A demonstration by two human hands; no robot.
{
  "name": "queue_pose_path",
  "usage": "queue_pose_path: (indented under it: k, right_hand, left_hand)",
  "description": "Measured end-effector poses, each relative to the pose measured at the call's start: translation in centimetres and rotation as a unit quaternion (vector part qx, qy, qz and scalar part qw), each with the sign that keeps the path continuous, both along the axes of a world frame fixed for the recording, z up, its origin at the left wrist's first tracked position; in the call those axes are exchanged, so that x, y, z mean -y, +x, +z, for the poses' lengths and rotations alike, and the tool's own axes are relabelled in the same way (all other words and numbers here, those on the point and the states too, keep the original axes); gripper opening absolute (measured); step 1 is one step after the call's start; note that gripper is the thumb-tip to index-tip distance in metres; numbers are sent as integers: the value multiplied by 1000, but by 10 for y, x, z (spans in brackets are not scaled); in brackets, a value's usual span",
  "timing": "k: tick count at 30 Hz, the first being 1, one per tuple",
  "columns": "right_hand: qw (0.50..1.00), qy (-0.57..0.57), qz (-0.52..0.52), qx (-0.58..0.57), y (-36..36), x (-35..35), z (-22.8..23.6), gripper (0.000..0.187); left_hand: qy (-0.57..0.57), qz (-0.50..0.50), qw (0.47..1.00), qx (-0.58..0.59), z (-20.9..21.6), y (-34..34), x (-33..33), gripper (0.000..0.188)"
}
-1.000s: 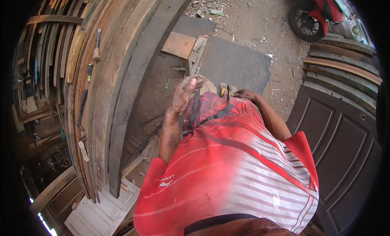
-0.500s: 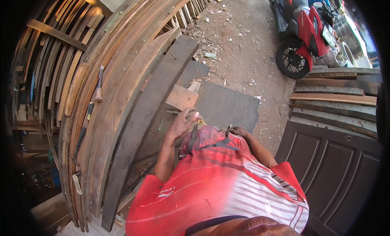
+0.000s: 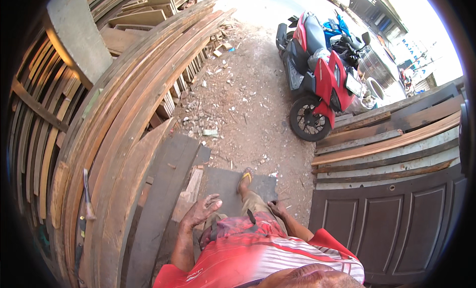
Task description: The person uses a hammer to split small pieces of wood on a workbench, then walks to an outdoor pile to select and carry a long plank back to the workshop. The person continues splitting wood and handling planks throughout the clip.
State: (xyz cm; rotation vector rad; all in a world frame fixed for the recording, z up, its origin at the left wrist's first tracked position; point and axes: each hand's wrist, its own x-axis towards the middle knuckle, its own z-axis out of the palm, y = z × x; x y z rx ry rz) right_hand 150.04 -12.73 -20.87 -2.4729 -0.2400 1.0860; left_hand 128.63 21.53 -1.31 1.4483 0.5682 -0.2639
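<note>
My left hand (image 3: 203, 209) is held out in front of my waist, its fingers apart and nothing in it. Dark planks lie beyond it to the left, apart from the fingers. My right hand (image 3: 278, 207) hangs beside my right thigh, close to the beige trousers (image 3: 256, 204). Its fingers are curled in, and the palm side is hidden. One foot in a yellow-strapped sandal (image 3: 246, 178) is forward on a dark flat sheet (image 3: 221, 181). A dark strap end (image 3: 251, 217) sticks up at my waist.
Long planks (image 3: 124, 154) are stacked along the left, with a chisel (image 3: 88, 196) and a dark-handled tool (image 3: 81, 233) on them. A red scooter (image 3: 322, 80) stands ahead right. A brown panelled door (image 3: 377, 218) and boards (image 3: 386, 144) line the right. Debris litters the dirt ground (image 3: 238, 119).
The view has tipped up and shifted right, bringing in more ground and the whole scooter. A foot now shows forward. My left hand has moved off my waist, fingers spread; my right hangs by the thigh.
</note>
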Motion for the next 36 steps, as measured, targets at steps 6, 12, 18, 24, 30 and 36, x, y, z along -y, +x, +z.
queue_pose_path:
  k: [6,12,18,24,30,36]
  right_hand:
    - [999,-26,-30,-17,78,4,-44,50]
    - [953,130,-263,-71,184,-1,-31,41]
    - [927,110,-353,-55,271,20,-61,38]
    - [952,45,-290,-84,298,-18,-70,38]
    - [992,46,-111,-25,373,-78,-84,42]
    - [955,92,-276,-60,483,-150,-80,36]
  left_hand:
    - [171,-27,984,-49,-45,135,-31,81]
    - [189,33,965,-179,-169,192,-49,69]
    - [47,125,941,-312,-227,172,-47,52]
    - [-4,152,937,-314,-284,226,-75,43]
    - [-128,223,937,-237,-317,318,-113,40]
    - [-145,261,946,-124,-370,437,-218,32]
